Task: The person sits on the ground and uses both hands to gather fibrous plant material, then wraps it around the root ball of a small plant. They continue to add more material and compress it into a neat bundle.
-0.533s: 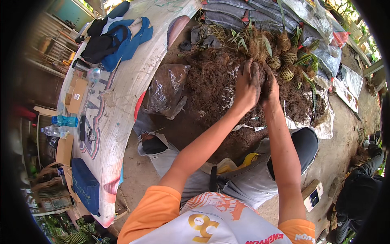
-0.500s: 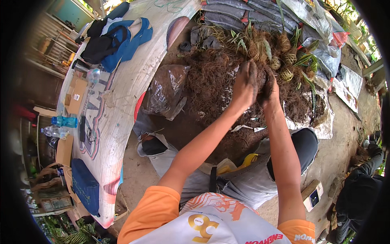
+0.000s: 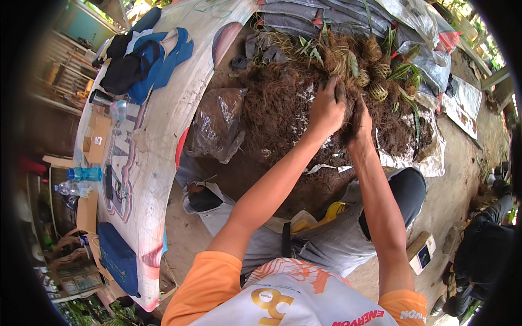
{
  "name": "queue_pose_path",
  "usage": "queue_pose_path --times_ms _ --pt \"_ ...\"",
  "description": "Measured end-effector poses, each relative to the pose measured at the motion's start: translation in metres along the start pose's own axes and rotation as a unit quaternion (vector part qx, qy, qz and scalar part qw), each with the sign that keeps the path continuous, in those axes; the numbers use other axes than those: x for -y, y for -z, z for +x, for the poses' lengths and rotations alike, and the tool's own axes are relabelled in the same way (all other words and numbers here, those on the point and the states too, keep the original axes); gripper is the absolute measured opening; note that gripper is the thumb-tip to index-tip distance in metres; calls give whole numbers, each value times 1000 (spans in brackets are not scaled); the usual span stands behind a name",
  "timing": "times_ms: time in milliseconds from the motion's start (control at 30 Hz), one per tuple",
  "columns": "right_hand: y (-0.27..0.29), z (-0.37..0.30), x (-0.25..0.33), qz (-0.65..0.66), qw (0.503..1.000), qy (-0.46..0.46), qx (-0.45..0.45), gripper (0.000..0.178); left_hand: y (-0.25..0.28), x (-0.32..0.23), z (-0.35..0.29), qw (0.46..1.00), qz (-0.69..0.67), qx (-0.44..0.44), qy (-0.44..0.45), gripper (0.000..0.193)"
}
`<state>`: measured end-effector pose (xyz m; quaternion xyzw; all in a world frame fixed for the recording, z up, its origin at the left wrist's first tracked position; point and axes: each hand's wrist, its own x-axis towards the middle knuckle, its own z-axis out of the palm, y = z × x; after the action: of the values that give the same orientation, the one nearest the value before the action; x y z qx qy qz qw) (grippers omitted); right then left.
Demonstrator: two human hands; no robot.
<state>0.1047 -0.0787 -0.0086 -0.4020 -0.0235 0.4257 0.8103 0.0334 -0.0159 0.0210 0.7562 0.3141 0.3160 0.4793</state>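
My left hand [image 3: 329,111] and my right hand [image 3: 360,120], both dirty with soil, face each other over a heap of brown coconut fibre and dark soil [image 3: 272,111]. Their fingers point away from me and are held close together. A clump of brown fibre and soil [image 3: 348,103] shows between the palms, mostly hidden by my fingers. Just beyond my fingertips stand several small plants with green leaves and fibre-wrapped root balls [image 3: 338,61]. More round balls bound with pale strips [image 3: 379,92] lie to the right of them.
A clear plastic bag [image 3: 217,122] lies left of the heap. Further left, a long white board [image 3: 157,157] carries a blue and black bag [image 3: 144,65], cardboard boxes and bottles. Stacked grey sacks [image 3: 293,19] line the far side. Another person in dark clothing [image 3: 481,250] is at the right edge.
The view has shifted slightly. My hands stay over the same part of the heap, and my left fingers look a little straighter. The clump stays between my palms.
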Motion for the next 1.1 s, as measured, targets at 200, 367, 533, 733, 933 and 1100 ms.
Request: queue_pose_path --times_ms 200,367,533,733,933,1100 --pt "7 0 -14 111 983 -143 17 44 27 26 -2 964 -217 90 125 84" --pt "-30 -10 10 175 970 -164 -36 45 83 129 -20 965 -201 -29 165 49" --pt "-48 -10 11 159 976 -149 1 43 158 297 -86 813 -130 -497 274 34" --pt "-56 -7 2 155 972 -177 -16 43 211 317 -101 542 -12 -697 470 42" --pt "-51 4 -9 158 971 -181 -7 46 230 348 -86 833 -402 -324 198 50" --pt "-45 10 -10 131 978 -161 -35 44 223 359 -41 798 -401 -156 423 49"
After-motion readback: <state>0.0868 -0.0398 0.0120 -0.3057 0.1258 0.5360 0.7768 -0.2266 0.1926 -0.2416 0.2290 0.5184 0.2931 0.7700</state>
